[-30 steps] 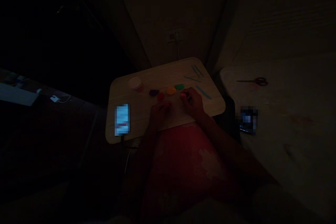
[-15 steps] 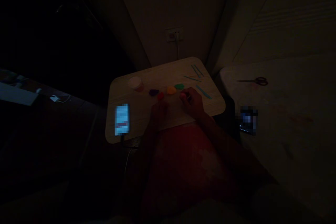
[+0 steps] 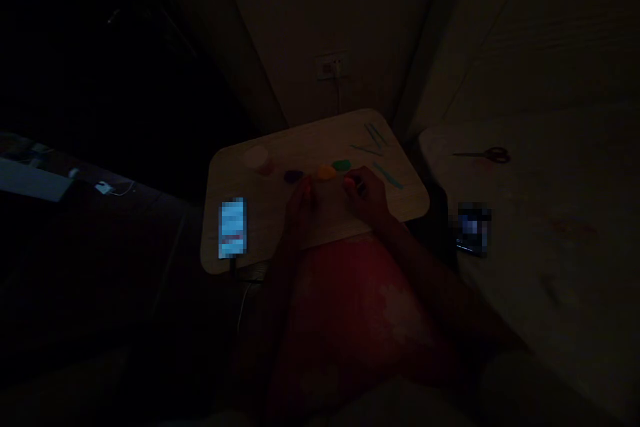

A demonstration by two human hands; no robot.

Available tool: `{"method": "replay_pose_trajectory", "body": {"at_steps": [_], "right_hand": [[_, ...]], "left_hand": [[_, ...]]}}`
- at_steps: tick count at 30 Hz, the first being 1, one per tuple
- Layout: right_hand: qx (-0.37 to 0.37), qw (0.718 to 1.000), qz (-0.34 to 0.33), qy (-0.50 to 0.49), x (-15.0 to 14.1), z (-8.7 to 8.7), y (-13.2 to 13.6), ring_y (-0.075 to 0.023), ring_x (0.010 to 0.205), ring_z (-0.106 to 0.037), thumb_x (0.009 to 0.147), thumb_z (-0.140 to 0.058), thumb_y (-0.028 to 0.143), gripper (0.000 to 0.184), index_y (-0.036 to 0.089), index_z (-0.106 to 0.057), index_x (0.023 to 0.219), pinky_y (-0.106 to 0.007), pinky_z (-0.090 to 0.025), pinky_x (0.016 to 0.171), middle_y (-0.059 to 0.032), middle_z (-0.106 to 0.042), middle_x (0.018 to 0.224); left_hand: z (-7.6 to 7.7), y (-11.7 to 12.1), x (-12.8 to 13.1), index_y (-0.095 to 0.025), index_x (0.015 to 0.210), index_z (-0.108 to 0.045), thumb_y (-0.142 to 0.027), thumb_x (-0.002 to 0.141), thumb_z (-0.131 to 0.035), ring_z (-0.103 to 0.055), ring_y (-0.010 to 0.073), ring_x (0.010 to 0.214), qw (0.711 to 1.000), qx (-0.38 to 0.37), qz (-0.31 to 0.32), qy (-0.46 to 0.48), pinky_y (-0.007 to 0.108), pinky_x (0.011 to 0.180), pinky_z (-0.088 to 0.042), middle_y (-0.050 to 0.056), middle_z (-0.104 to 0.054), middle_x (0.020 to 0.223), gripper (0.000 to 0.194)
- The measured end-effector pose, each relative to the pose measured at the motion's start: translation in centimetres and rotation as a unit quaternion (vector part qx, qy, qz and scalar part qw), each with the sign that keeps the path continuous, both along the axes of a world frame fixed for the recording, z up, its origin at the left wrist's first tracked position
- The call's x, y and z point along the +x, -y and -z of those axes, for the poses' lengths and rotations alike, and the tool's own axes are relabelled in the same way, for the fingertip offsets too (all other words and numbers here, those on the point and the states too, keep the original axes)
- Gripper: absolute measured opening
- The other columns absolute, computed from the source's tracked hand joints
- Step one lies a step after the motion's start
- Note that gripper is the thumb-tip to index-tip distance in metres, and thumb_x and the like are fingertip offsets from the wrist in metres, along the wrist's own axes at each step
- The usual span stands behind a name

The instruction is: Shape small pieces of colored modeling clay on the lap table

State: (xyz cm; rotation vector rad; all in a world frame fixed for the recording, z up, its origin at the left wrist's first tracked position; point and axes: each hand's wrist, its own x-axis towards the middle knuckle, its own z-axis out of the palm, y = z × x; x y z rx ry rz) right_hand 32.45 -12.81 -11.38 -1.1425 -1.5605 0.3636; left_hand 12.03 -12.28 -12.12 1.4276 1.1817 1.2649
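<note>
In dim light, my right hand (image 3: 369, 197) is closed over the small table with a small red lump of modelling clay (image 3: 349, 183) between its fingertips. My left hand (image 3: 299, 207) has its fingers closed around another red clay lump (image 3: 308, 185), mostly hidden by them. Beyond my hands lie a dark purple lump (image 3: 293, 176), a yellow-orange lump (image 3: 327, 173) and a green lump (image 3: 342, 165). Thin blue-green sticks (image 3: 367, 149) and a flat blue-green modelling knife (image 3: 388, 175) rest to the right of them.
A pale round tub (image 3: 255, 158) stands at the table's back left. A lit phone (image 3: 233, 227) with a cable lies near the left edge. On the pale surface to the right are scissors (image 3: 493, 155) and a second device (image 3: 473, 228). A wall socket (image 3: 332, 67) is behind the table (image 3: 265, 227).
My left hand has moved slightly forward and its fingers have closed on the red lump that lay in front of them. My right hand has stayed in place with its lump.
</note>
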Motion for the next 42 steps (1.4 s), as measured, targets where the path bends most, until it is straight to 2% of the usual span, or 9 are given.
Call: {"method": "replay_pose_trajectory", "body": {"at_steps": [5, 10, 13, 16, 21, 25, 28, 35, 42], "right_hand": [[0.002, 1.000, 0.000, -0.005, 0.0, -0.1, 0.0, -0.0184, 0.073, -0.060, 0.103, -0.052, 0.055, 0.033, 0.025, -0.064, 0.098, -0.033, -0.047, 0.062, -0.0045, -0.065, 0.087], [0.001, 1.000, -0.001, -0.005, 0.0, -0.4, 0.1, -0.0188, 0.075, -0.061, 0.103, -0.051, 0.056, 0.034, 0.025, -0.064, 0.098, -0.033, -0.047, 0.062, -0.0050, -0.066, 0.087], [-0.003, 1.000, 0.001, -0.004, 0.0, -0.3, 0.1, -0.0182, 0.073, -0.061, 0.103, -0.051, 0.056, 0.034, 0.025, -0.064, 0.098, -0.033, -0.047, 0.061, -0.0047, -0.066, 0.087], [0.001, 1.000, 0.003, 0.001, 0.0, -0.2, 0.1, -0.0180, 0.073, -0.061, 0.103, -0.052, 0.054, 0.033, 0.024, -0.064, 0.097, -0.033, -0.047, 0.063, -0.0046, -0.066, 0.087], [0.004, 1.000, 0.002, -0.001, 0.0, -0.1, 0.0, -0.0179, 0.074, -0.061, 0.103, -0.053, 0.052, 0.031, 0.024, -0.064, 0.098, -0.033, -0.047, 0.063, -0.0047, -0.066, 0.087], [0.009, 1.000, 0.002, 0.001, 0.0, -0.1, 0.0, -0.0180, 0.073, -0.061, 0.103, -0.052, 0.054, 0.033, 0.024, -0.064, 0.098, -0.033, -0.048, 0.062, -0.0048, -0.066, 0.087], [0.005, 1.000, 0.002, -0.003, 0.0, -0.1, 0.0, -0.0184, 0.073, -0.061, 0.102, -0.052, 0.057, 0.034, 0.025, -0.064, 0.098, -0.033, -0.049, 0.062, -0.0049, -0.067, 0.087], [0.003, 1.000, 0.000, -0.004, -0.1, -0.3, 0.1, -0.0186, 0.072, -0.060, 0.102, -0.054, 0.055, 0.034, 0.024, -0.064, 0.096, -0.034, -0.046, 0.062, -0.0047, -0.065, 0.085], [-0.006, 1.000, -0.001, 0.000, 0.0, -0.2, 0.1, -0.0183, 0.074, -0.061, 0.103, -0.052, 0.055, 0.034, 0.024, -0.065, 0.098, -0.033, -0.048, 0.065, -0.0047, -0.066, 0.088]], "left_hand": [[-1.0, 0.4, 0.2, -0.017, 0.111, -0.078, -0.059, 0.091, -0.068, -0.062, 0.0147, 0.069, 1.000, -0.008, 0.008, -0.014, 0.027, 0.068, -0.053, 0.002, -0.068, 0.076, 0.047], [-1.7, 1.0, 0.6, -0.016, 0.097, -0.078, -0.051, 0.086, -0.073, -0.058, 0.0118, 0.052, 0.996, -0.085, 0.026, 0.020, 0.023, 0.050, -0.047, 0.001, -0.069, 0.068, 0.036], [-1.7, 1.2, 0.8, -0.016, 0.078, -0.073, -0.044, 0.083, -0.073, -0.053, 0.0098, 0.044, 0.993, -0.118, 0.021, 0.022, 0.021, 0.041, -0.039, 0.000, -0.065, 0.059, 0.029], [-1.7, 1.4, 0.8, -0.016, 0.070, -0.069, -0.039, 0.080, -0.072, -0.048, 0.0083, 0.038, 0.990, -0.139, 0.006, 0.020, 0.020, 0.036, -0.034, -0.003, -0.060, 0.052, 0.025], [-1.5, 1.3, 0.5, -0.016, 0.074, -0.074, -0.038, 0.083, -0.067, -0.046, 0.0089, 0.036, 0.992, -0.129, -0.006, -0.001, 0.020, 0.035, -0.031, -0.003, -0.056, 0.048, 0.025], [-1.5, 0.8, 0.4, -0.017, 0.098, -0.081, -0.037, 0.084, -0.072, -0.054, 0.0100, 0.051, 0.998, -0.065, -0.015, -0.010, 0.021, 0.047, -0.043, -0.001, -0.067, 0.064, 0.026], [-1.5, 0.5, 0.4, -0.017, 0.105, -0.081, -0.042, 0.089, -0.070, -0.061, 0.0130, 0.064, 0.999, -0.027, -0.025, -0.015, 0.023, 0.059, -0.050, 0.003, -0.072, 0.076, 0.031], [-1.3, 0.4, 0.4, -0.017, 0.106, -0.078, -0.051, 0.088, -0.074, -0.071, 0.0189, 0.081, 0.999, -0.026, -0.016, -0.022, 0.029, 0.077, -0.058, 0.007, -0.077, 0.089, 0.039], [-1.3, 0.5, 0.5, -0.017, 0.094, -0.075, -0.049, 0.086, -0.075, -0.065, 0.0159, 0.069, 0.999, -0.036, -0.019, -0.027, 0.027, 0.068, -0.054, 0.004, -0.072, 0.077, 0.033]]}}
